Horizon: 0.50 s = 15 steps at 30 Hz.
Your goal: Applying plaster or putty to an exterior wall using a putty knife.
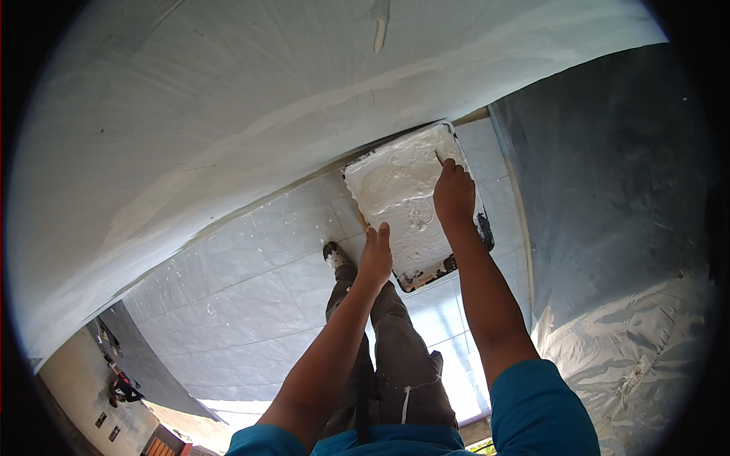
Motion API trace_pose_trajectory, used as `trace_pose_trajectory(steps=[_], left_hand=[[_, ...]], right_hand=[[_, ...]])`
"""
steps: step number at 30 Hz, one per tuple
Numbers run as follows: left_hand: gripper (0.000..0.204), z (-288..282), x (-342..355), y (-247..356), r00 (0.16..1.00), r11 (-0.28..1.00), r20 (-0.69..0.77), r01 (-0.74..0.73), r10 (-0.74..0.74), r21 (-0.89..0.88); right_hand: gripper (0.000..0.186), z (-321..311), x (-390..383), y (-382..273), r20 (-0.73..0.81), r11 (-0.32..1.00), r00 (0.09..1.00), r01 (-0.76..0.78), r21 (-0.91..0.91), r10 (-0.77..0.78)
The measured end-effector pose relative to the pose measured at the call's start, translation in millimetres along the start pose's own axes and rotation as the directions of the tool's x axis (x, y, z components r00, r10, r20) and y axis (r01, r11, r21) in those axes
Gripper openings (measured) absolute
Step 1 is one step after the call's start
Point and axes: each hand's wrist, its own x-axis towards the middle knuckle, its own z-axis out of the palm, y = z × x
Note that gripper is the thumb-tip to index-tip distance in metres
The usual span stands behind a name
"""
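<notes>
A black rectangular tray (485,232) full of thick white plaster (403,186) is in front of me, beside the wall. My right hand (455,196) is closed over the tray's right part. It grips a tool of which only a thin dark edge (439,157) shows at the fingers, against the plaster; the rest is hidden. My left hand (375,260) is at the tray's left side, with fingers outside the rim and thumb toward the plaster. It appears to hold the rim, though the contact is partly hidden.
A pale wall (228,114) curves across the far side, with a white smear (379,30) on it. Grey floor tiles (236,296) carry white splashes. My shoe (334,256) stands left of the tray. Dark sheeting (616,182) and crumpled plastic (631,372) lie to the right.
</notes>
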Motion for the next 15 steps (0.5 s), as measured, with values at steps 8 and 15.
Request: trace_pose_trajectory(steps=[8, 15], left_hand=[[0.087, -2, 2, 3, 1.0, 0.998, 0.009, -0.019, 0.019, 0.065], [0.089, 7, 0, 4, 0.999, 0.999, 0.025, -0.026, 0.025, 0.046]], right_hand=[[0.038, 25, -38, -20, -0.003, 0.882, 0.967, 0.232, 0.411, -0.253], [0.022, 19, 4, 34, 0.058, 0.934, 0.985, -0.17, 0.316, 0.16]])
